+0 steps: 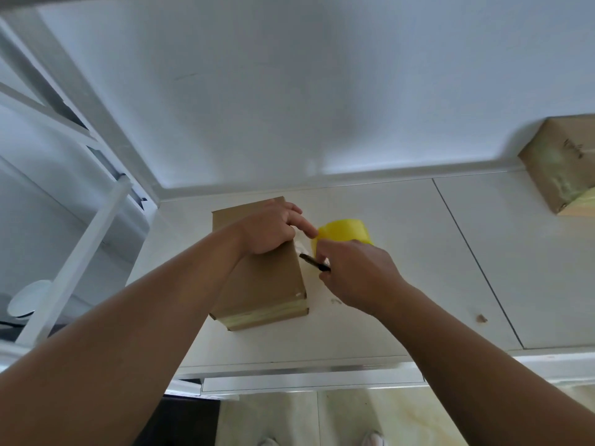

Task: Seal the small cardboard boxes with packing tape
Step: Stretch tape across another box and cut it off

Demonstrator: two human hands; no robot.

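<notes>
Cardboard box [260, 284] sits near the middle of the white worktop [402, 284], long side running away from the person, flaps closed. Strip of yellowish packing tape [267, 313] already runs across its near end and wraps down the front face.

Left hand [270, 230] lies on the far right part of the box top, fingers bent over the right edge and gripping it. Its index finger sticks out straight and touches the yellow tape roll [343, 231]. The roll is just beside the box's right edge, at the far end, and partly hidden behind the right hand [357, 272]. A pale stretch, probably tape, runs between roll and box under the index finger; too blurred to be sure.

Right hand is curled, fingers pinching a dark slim tool [314, 263] whose tip points left at the box's right edge, just below the left hand. Cannot tell if it is a cutter or a pen. Cannot tell if this hand also holds the roll.

Second cardboard box [560, 162] stands well apart at the far right of the worktop against the white wall, taped, with dark writing on its top. Small brown scrap [481, 318] lies on the worktop to the right of the person's right forearm.

White metal rack [74, 252] stands at the left, a white round disc [29, 297] low behind it. Pale tiled floor [354, 413] and the toes of white shoes [375, 441] show below the worktop edge.
</notes>
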